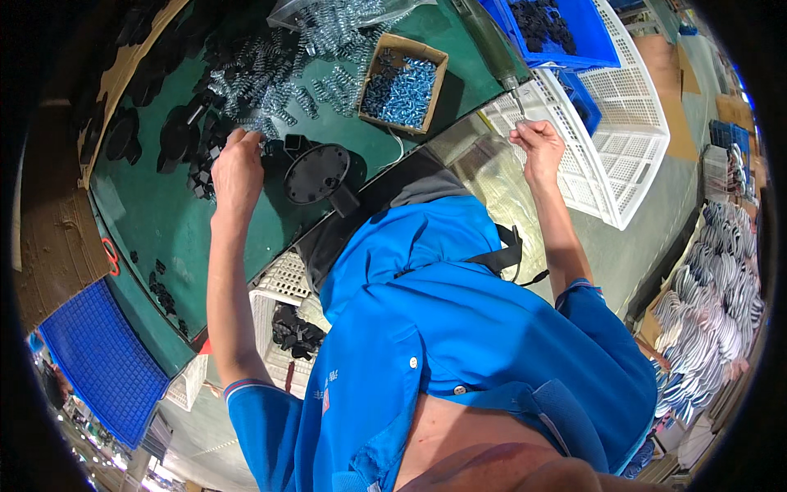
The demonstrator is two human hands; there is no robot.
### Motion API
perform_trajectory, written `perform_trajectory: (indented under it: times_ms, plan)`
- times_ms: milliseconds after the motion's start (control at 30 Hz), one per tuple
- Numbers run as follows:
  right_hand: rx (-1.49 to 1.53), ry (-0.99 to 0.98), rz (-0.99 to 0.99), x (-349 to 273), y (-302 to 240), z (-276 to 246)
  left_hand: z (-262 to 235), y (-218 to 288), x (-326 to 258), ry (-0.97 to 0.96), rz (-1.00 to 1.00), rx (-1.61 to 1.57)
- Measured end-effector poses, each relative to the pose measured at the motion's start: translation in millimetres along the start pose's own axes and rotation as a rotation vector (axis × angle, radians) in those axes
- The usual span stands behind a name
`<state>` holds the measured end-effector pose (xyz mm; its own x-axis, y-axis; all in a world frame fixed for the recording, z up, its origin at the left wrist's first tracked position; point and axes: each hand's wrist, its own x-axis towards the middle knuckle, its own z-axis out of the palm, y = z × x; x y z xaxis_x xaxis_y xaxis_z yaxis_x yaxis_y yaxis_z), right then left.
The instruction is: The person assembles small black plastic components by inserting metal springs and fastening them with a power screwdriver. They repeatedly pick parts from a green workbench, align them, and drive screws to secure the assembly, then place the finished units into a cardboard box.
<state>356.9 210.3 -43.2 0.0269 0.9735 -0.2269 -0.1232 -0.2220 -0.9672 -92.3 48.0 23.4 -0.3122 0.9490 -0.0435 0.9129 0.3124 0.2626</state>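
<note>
My left hand (238, 174) reaches over the green table, its fingertips pinched together at the edge of a pile of metal springs (270, 86) and small black parts (202, 174). Whatever those fingers hold is hidden. Just right of it lies a black round plastic piece (318, 174) with a square stub. My right hand (539, 149) is raised off the table's right side, thumb and fingers closed just below the tip of a power screwdriver (492, 49). Anything in that pinch is too small to make out. Bluish screws (402, 97) fill a small cardboard box (440, 78) between both hands.
A blue bin (574, 59) of black parts sits upon white plastic crates (627, 168) at right. More black round pieces (176, 139) lie at the table's left. Orange scissor-like handles (111, 257) and a blue plastic crate (106, 361) are at lower left.
</note>
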Motion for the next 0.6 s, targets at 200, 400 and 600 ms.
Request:
perform_trajectory:
  times_ms: [200, 400, 600]
  plan:
    - [0.017, 0.057, -0.054, 0.9, -1.7, 9.1, 7.2, -5.6, -6.3, 0.039, 0.139, 0.048]
    - [0.009, 0.028, -0.096, 5.8, 1.4, 2.8, 20.0, -18.8, -10.7, 0.134, 0.279, 0.201]
    - [-0.169, -0.007, -0.187, 8.5, -6.1, -0.5, 17.0, -10.4, -13.6, 0.389, 0.15, -0.027]
